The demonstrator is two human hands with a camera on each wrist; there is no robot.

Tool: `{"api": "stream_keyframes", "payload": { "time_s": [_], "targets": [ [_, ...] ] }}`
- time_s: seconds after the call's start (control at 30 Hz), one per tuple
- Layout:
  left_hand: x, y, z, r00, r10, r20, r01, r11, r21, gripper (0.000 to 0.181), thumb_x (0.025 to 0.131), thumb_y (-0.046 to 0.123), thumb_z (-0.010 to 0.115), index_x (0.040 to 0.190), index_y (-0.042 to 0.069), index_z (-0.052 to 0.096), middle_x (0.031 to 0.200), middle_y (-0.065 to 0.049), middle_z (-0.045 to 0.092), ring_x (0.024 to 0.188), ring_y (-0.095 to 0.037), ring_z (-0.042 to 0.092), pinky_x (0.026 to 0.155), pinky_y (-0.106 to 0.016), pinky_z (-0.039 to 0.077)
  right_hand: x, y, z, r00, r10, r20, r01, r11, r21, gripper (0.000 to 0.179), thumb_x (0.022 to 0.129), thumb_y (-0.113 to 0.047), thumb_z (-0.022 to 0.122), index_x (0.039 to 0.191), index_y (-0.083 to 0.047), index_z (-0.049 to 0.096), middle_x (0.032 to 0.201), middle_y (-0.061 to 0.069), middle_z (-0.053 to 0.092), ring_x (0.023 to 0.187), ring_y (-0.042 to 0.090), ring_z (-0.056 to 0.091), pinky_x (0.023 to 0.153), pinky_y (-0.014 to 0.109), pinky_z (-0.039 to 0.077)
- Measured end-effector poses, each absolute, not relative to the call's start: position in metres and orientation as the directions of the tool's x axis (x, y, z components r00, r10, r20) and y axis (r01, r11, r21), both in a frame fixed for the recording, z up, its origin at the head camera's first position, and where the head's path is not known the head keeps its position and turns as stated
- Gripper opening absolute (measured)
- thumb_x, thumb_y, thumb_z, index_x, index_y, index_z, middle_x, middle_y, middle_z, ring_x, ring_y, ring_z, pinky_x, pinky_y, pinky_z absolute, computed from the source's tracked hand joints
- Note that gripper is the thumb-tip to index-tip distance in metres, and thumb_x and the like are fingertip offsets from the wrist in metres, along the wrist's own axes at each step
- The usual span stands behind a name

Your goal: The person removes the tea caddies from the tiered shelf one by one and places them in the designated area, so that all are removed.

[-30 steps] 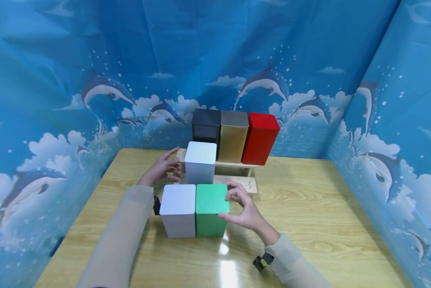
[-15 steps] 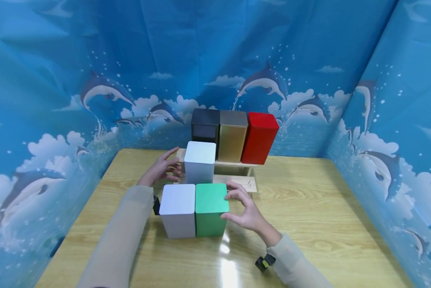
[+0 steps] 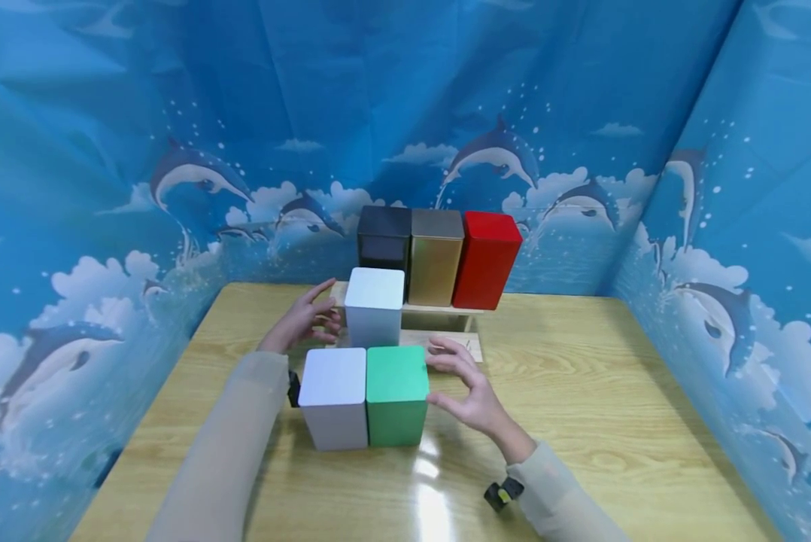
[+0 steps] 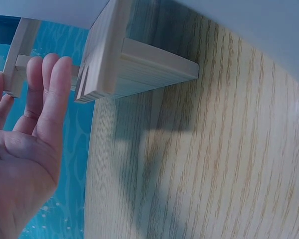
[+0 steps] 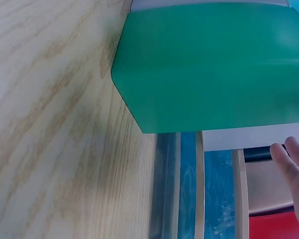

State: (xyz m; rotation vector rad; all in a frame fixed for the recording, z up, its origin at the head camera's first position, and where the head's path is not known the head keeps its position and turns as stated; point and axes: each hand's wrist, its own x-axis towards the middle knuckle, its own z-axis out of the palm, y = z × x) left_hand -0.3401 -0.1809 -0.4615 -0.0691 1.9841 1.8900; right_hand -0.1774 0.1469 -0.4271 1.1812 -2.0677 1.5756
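Note:
My right hand is beside a tall green box, fingers spread and a little bent, fingertips right at its right side. In the right wrist view the green box fills the top, and part of the right hand shows at the right edge. My left hand is at the left end of a two-step wooden rack. Its loosely bent fingers overlap the rack's wooden end region in the left wrist view. A white box stands on the rack's lower step, near the left hand.
Another white box stands against the green box on the wood-grain table. On the rack's upper step are a black box, a gold box and a red box. A blue dolphin-print curtain encloses the back and sides.
My right hand has drawn slightly right, its fingers easing off the green box's top edge and side. The left hand and all the boxes have kept their places.

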Motion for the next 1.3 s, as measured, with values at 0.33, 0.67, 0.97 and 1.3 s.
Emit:
{"api": "stream_keyframes", "payload": {
  "time_s": [0.33, 0.67, 0.97, 1.3],
  "targets": [
    [-0.341, -0.18, -0.463, -0.921, 0.219, -0.321, -0.307, 0.097, 0.947, 0.055, 0.098, 0.032, 0.047, 0.146, 0.04, 0.021, 0.106, -0.019, 0.055, 0.084, -0.027, 0.062, 0.073, -0.047, 0.054, -0.182, 0.15, -0.422, -0.684, -0.364, 0.632, -0.702, 0.093, -0.706, 0.033, 0.076, 0.018, 0.062, 0.108, 0.015, 0.055, 0.125, 0.034, 0.044, 0.109, 0.046, 0.048, 0.087, 0.049, 0.048],
    [-0.338, -0.182, -0.461, -0.924, 0.223, -0.311, -0.295, 0.102, 0.95, 0.057, 0.098, 0.033, 0.046, 0.147, 0.038, 0.019, 0.103, -0.018, 0.056, 0.082, -0.027, 0.063, 0.072, -0.046, 0.055, -0.194, 0.146, -0.416, -0.749, -0.322, 0.58, -0.63, 0.072, -0.773, 0.024, 0.083, 0.016, 0.056, 0.107, 0.012, 0.057, 0.124, 0.03, 0.046, 0.109, 0.041, 0.049, 0.084, 0.059, 0.044],
    [-0.339, -0.181, -0.461, -0.925, 0.23, -0.302, -0.287, 0.1, 0.953, 0.055, 0.099, 0.031, 0.046, 0.147, 0.037, 0.02, 0.103, -0.019, 0.056, 0.082, -0.027, 0.063, 0.071, -0.047, 0.055, -0.204, 0.143, -0.412, -0.75, -0.316, 0.581, -0.632, 0.081, -0.771, 0.023, 0.084, 0.015, 0.057, 0.107, 0.012, 0.057, 0.122, 0.031, 0.047, 0.108, 0.037, 0.051, 0.085, 0.05, 0.048],
    [-0.34, -0.181, -0.46, -0.924, 0.228, -0.307, -0.291, 0.104, 0.951, 0.056, 0.097, 0.033, 0.048, 0.146, 0.039, 0.022, 0.104, -0.019, 0.057, 0.084, -0.028, 0.063, 0.072, -0.047, 0.054, -0.211, 0.139, -0.407, -0.76, -0.317, 0.567, -0.622, 0.107, -0.775, 0.022, 0.086, 0.011, 0.057, 0.108, 0.011, 0.058, 0.122, 0.024, 0.05, 0.11, 0.035, 0.05, 0.086, 0.055, 0.046]
  ]
}}
